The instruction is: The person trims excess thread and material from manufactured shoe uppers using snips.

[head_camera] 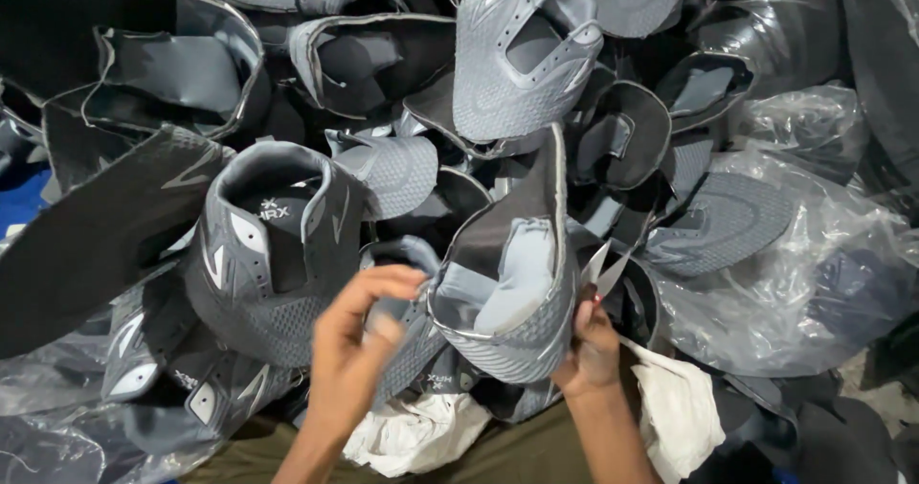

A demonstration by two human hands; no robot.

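A grey mesh shoe upper (pixel 512 283) with a dark lining stands in front of me, heel side up. My left hand (pixel 359 345) grips its left edge with thumb and fingers. My right hand (pixel 589 340) holds its right edge, and small scissors (pixel 598 266) with pale blades stick up from that hand. Another grey shoe upper (pixel 278 254) with white side panels sits just left of my left hand.
A big pile of grey and black shoe uppers (pixel 517 63) fills the view ahead. Clear plastic bags (pixel 814 273) holding more uppers lie at the right and lower left. White cloth (pixel 421 431) rests on my lap below the hands.
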